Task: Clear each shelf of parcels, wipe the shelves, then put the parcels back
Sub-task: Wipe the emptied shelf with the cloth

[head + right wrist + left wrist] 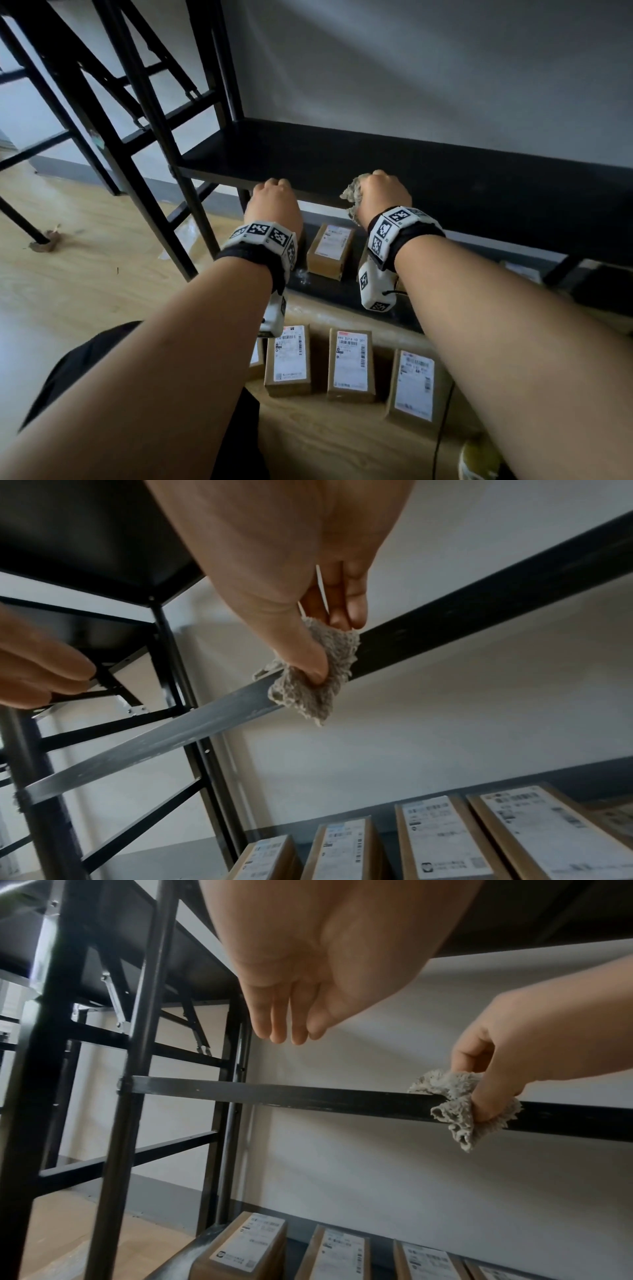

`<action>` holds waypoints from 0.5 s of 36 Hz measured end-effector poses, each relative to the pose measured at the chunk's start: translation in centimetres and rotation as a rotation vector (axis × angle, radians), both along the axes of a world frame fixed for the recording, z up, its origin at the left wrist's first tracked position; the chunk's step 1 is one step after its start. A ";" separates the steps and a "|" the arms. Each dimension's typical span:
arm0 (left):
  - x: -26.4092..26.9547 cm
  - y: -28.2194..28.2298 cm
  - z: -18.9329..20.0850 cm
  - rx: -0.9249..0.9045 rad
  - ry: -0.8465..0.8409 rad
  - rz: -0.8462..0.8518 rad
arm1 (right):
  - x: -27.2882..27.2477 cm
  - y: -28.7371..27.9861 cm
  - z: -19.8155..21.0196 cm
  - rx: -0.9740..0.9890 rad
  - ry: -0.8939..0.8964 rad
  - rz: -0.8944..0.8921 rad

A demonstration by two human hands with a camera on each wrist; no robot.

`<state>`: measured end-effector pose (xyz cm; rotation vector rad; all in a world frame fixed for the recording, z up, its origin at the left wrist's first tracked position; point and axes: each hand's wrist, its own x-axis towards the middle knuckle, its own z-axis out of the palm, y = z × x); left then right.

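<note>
Parcels [351, 363] lying in row on wooden floor [85, 274] below emptied black shelf [376, 161]; one more sitting on bottom shelf.

Head view: right hand [382, 192] gripping grey cloth [352, 197] at shelf front edge; left hand [274, 202] hovering just beside, finger state hidden.

Left wrist view: left hand [291, 988] showing relaxed straight fingers, holding nothing.

Right wrist view: thumb pressing cloth [318, 669] onto dusty front rail [154, 745].

Step judged: wiping in hand. Next move calling for sweep along rail. White wall [445, 68] standing behind.
</note>
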<state>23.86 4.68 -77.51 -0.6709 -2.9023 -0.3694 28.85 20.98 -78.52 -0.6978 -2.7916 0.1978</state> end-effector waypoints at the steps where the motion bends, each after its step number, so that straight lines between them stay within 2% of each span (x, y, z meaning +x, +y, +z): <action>1: 0.5 0.6 0.0 0.000 -0.006 -0.011 | 0.8 0.5 0.0 -0.006 0.001 -0.012; 9: 3.2 4.4 -0.3 0.020 -0.020 -0.076 | 5.3 3.9 -0.7 0.009 0.074 -0.049; 18: 6.2 8.2 -1.1 0.006 -0.018 -0.177 | 10.2 7.3 -0.6 0.015 0.079 -0.156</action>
